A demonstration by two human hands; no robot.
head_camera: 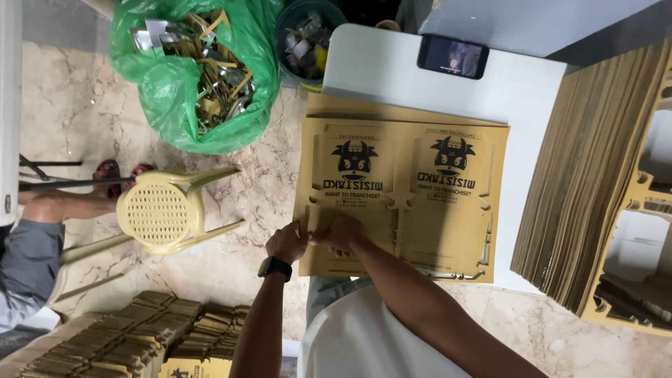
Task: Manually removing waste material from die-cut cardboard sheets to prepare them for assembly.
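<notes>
Both hands together, pinching left edge of die-cut cardboard sheet [402,199] on white table [521,91]: left hand [285,243], right hand [341,233].

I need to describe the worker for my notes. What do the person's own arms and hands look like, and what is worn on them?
Both forearms are bare; no gloves and no sleeves reach the wrists. The left hand has a black smartwatch with a dark band on its wrist. The right hand shows no watch or band, and I can see no rings on either hand. A white shirt covers the body below the arms.
</notes>
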